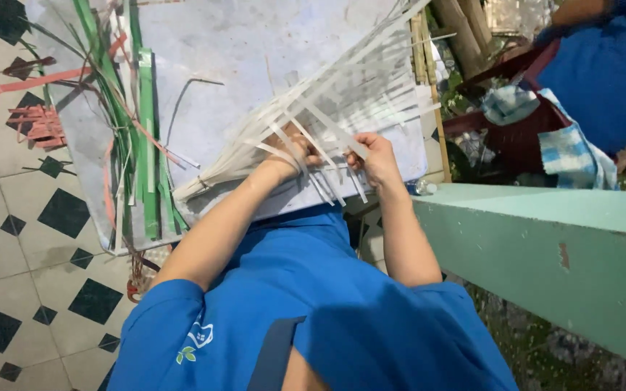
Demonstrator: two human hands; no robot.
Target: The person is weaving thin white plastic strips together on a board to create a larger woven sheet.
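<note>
- The left hand (pixel 293 154) is closed on a few white strips (pixel 342 108) at the near edge of a loose weave — fingers curled around them.
- The right hand (pixel 375 157) pinches another white strip just beside it, thumb and fingers together on the strip.
- The weave lies on a pale grey board (pixel 240 51), its strips fanning up and to the right.
- Green strips (pixel 135 137) lie in a bundle along the board's left side, well apart from both hands.
- Pink strips (pixel 34 123) lie on the tiled floor (pixel 23 261) at the left.
- A pale green ledge (pixel 545 246) runs along the right.
</note>
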